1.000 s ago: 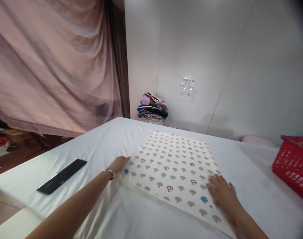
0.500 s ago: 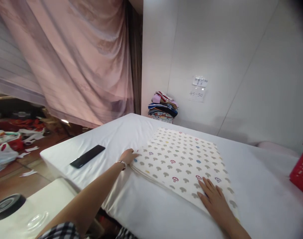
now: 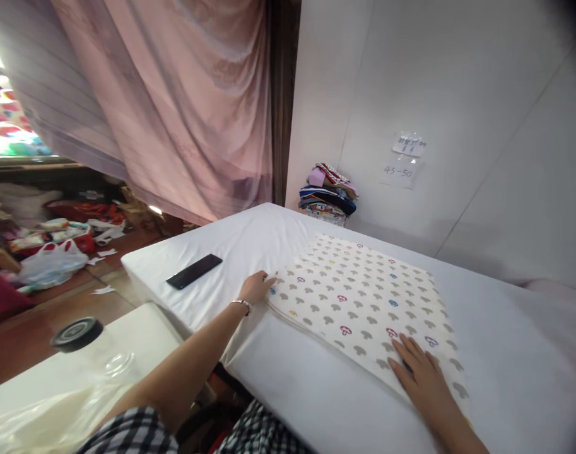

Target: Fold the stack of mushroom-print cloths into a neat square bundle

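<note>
A folded white cloth (image 3: 363,290) printed with grey and coloured mushrooms lies flat on the white-covered table, its layers showing along the near edge. At its left corner is my left hand (image 3: 256,287), the fingers closed on the edge; the thumb is mostly hidden. My right hand (image 3: 419,372) rests palm down near the cloth's front right corner, fingers spread over the print.
A black phone (image 3: 194,272) lies on the table (image 3: 250,236) to the left. Folded fabrics (image 3: 329,195) are stacked by the wall behind. A clear jar with a black lid (image 3: 77,333) stands on a lower surface at left. Plastic bags (image 3: 53,261) lie on the floor.
The view has turned left, so everything appears shifted right and the red basket has left the picture. Both hands keep their places on the cloth, which looks unchanged.
</note>
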`<state>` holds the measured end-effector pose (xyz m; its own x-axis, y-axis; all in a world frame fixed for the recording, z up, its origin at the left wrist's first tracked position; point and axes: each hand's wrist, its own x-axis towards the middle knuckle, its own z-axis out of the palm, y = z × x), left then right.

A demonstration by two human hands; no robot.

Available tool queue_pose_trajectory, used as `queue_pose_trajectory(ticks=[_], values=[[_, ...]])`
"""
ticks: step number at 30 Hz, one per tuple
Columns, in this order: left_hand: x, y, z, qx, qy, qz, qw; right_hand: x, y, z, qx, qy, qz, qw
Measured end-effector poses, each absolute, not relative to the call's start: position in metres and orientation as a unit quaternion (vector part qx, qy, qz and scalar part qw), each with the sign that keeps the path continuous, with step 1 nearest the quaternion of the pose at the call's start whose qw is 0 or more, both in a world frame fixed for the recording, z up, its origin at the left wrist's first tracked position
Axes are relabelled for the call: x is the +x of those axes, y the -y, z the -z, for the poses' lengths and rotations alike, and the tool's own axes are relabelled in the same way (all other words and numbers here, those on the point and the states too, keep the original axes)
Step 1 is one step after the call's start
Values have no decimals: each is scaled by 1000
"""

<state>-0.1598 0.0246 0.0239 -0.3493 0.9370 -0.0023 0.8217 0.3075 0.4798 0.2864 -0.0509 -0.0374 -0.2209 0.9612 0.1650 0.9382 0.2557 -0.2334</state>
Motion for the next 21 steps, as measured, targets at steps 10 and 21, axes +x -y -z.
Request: queue_pose_trajectory(ticks=[10, 21], values=[[-155, 4, -14, 491, -806, -298, 140, 267, 75, 23, -483, 861, -46, 155], [-156, -1, -9, 466, -812, -324, 136, 265, 72, 28, -429, 882, 16, 196]])
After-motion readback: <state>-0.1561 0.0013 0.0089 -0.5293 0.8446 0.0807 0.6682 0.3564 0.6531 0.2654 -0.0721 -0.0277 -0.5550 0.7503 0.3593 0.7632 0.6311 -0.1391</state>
